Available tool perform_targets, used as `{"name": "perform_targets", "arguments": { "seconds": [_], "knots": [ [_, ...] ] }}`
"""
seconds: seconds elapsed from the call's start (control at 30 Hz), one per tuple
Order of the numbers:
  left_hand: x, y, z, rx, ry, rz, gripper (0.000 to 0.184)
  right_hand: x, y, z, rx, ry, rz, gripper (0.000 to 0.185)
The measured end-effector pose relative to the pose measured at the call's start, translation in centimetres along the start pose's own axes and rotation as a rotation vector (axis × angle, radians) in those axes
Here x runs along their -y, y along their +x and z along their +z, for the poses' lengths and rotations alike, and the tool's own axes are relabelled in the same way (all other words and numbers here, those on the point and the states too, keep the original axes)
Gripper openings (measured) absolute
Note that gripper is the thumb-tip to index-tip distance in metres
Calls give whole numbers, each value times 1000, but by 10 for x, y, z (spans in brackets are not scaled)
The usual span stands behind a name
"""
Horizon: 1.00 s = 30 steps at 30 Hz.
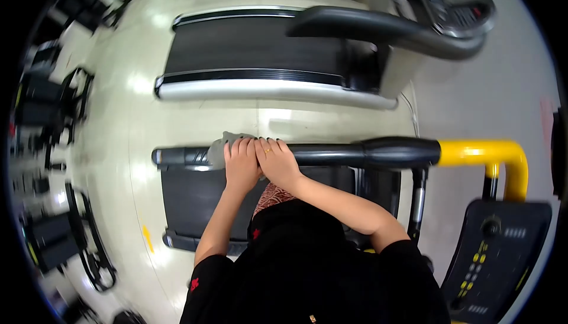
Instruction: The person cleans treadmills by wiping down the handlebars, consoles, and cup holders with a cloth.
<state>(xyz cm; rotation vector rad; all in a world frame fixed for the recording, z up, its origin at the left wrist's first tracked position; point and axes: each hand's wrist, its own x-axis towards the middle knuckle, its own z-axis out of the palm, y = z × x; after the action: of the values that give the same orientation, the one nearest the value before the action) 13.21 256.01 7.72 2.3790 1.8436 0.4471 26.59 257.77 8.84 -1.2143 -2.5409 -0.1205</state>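
My left hand (241, 163) presses a crumpled grey cloth (216, 154) against the long black handrail (328, 155) of a treadmill. Its fingers curl over the top of the rail. Right beside it, my right hand (277, 162), with a ring on one finger, is also closed over the rail and touches the left hand. Cloth shows mainly at the left hand's outer side and above its fingertips. What lies beneath both palms is hidden.
The rail joins a yellow bent tube (473, 152) near a black control console (500, 259). Below lies a dark treadmill belt (195, 197). A second treadmill (248, 49) stands across a strip of pale floor (284, 121). Black gym machines (53, 229) line the left side.
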Motion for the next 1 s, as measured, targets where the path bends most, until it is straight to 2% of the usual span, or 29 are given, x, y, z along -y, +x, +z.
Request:
{"name": "perform_targets", "arguments": {
  "seconds": [0.2,0.3,0.4,0.47,0.5,0.67,0.73,0.8,0.87,0.9,1.0],
  "knots": [
    [-106,42,22,53,-22,263,51,-70,-73,-55,108,-96,281,36],
    [-166,63,40,171,-194,351,50,-107,-113,-79,97,-246,426,36],
    [-221,80,64,105,-324,500,51,-129,-148,-105,53,-399,575,37],
    [-255,89,66,-127,-233,632,47,-135,-166,-116,-2,-535,701,39],
    [-270,93,66,-56,-203,660,49,-138,-172,-122,28,-575,763,42],
    [-333,122,75,-39,-338,766,53,-151,-183,-145,-35,-650,1026,50],
    [-351,135,73,83,-519,731,52,-156,-181,-158,-90,-529,1119,53],
    [-366,148,76,76,-498,792,58,-147,-179,-163,-144,-306,1193,65],
    [-382,154,69,48,-518,839,70,-137,-175,-159,-345,-194,1159,65],
    [-391,159,64,109,-554,802,80,-133,-173,-159,-455,-202,1127,64],
    [-400,166,54,201,-631,801,79,-134,-172,-153,-685,-65,1088,62]
  ]
}}
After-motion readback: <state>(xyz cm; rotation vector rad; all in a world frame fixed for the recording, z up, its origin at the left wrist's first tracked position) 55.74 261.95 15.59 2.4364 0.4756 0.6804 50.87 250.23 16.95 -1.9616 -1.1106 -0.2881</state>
